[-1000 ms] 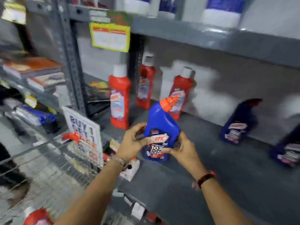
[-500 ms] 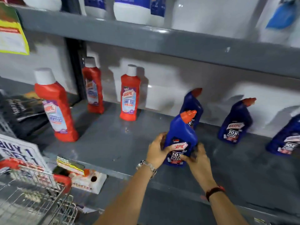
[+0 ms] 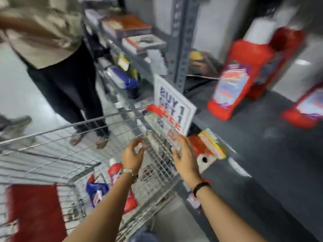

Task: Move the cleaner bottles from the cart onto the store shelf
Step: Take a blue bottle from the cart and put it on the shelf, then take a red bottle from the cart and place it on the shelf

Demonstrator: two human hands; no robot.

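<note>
Both hands are empty, fingers loosely spread. The left hand [image 3: 133,155] hangs over the basket of the silver wire shopping cart [image 3: 70,137], its fingers curled as if ready to close on something. The right hand [image 3: 185,154], palm down, sits over the cart's near rim, just beside the edge of the grey metal store shelf [image 3: 262,137]. That placement suits a reach for the next item, I judge, since both wrists angle down toward the cart's contents.

Below the left forearm lie the bottles yet to be moved: a blue plastic cleaner bottle [image 3: 97,191] on its side, touching a red plastic cleaner bottle with a white cap [image 3: 114,170]; motion blur hides any others. On the shelf stand upright red cleaner bottles with white caps [image 3: 234,84], set toward the back wall, presumably to leave room in front. A white "BUY 1 GET 1" sign [image 3: 174,105] juts from the shelf edge over the cart's corner. A person in a beige shirt and dark trousers [image 3: 57,55] stands beyond the cart.

Half a second ago both hands were clasped on a blue bottle, setting it upright on the shelf among other blue ones. That bottle is now out of view, the hands have let go, and the view has swung left to the cart.
</note>
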